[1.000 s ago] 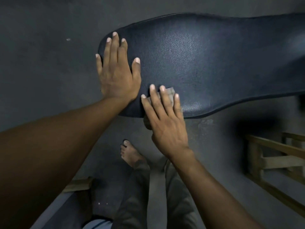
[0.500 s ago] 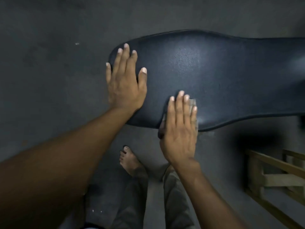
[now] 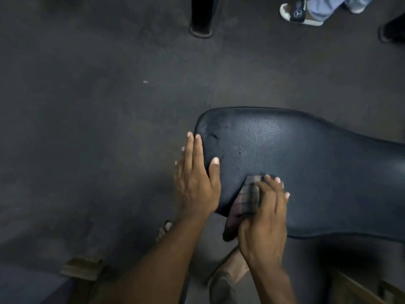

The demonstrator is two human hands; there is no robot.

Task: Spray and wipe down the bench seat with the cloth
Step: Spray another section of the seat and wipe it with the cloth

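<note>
- At the narrow rounded end of the bench seat (image 3: 306, 172), the person has both hands down on the dark padding.
- Left hand (image 3: 195, 183) is flat on the seat's left edge, fingers straight and together, thumb spread out onto the top. Looks like it's just bracing.
- Right hand (image 3: 265, 216) is pressing the cloth (image 3: 248, 197), a plaid rag, onto the near edge of the seat, fingers laid over it with a slight curl. Part of the rag sticks out left of the fingers and part hangs off the near edge.
- Key bit: the seat's long axis runs off to the right, so basically all the unwiped padding lies right of and beyond the cloth hand. The right hand is the nearer one for that sweep.
- No spray bottle anywhere in view.
- Somebody else's shoe (image 3: 300, 13) is up at the top, well apart.
</note>
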